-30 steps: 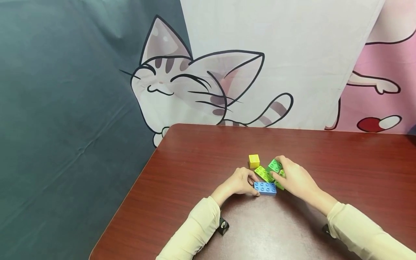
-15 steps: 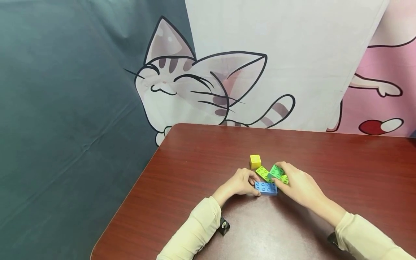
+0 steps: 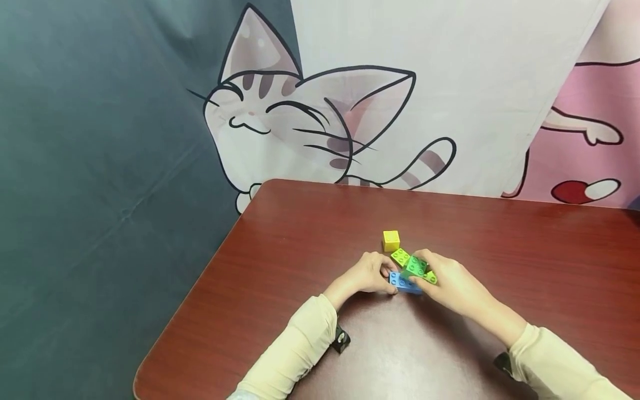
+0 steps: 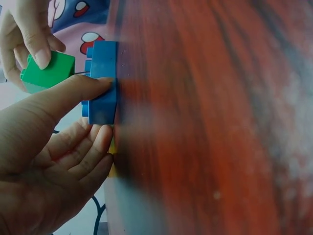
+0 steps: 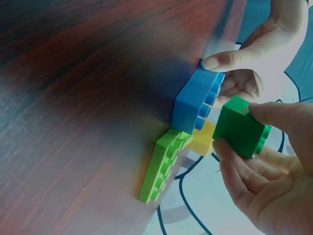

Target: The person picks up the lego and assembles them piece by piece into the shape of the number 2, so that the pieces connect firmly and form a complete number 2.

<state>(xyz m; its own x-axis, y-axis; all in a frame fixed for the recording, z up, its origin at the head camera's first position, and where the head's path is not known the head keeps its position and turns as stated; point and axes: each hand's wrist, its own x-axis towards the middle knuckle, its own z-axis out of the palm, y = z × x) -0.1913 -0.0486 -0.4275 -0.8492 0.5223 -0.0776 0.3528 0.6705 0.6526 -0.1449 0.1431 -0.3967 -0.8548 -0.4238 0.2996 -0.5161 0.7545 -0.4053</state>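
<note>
My left hand [image 3: 372,272] holds the left part of a blue toy building brick [image 3: 395,279] on the table, thumb on its near side. In the left wrist view the thumb presses the side of the blue brick [image 4: 102,58]. Between thumb and fingers, my right hand [image 3: 452,280] pinches a smaller green brick [image 3: 416,265], which is above the blue brick. Both wrist views show a small gap between the green brick [image 5: 239,128] and the blue studs. A lime brick [image 3: 400,256] lies just behind; another lime brick [image 3: 431,277] is partly hidden by the right hand.
A yellow brick [image 3: 391,241] stands farther back on the dark red wooden table [image 3: 300,233]. The table's left edge slopes toward the front left. Behind the table hangs a cloth [image 3: 450,83] with a cartoon cat.
My right hand has brought the green brick toward me and left, from beside the lime bricks to over the blue one. The left hand stays at the blue brick. The head view has shifted slightly.
</note>
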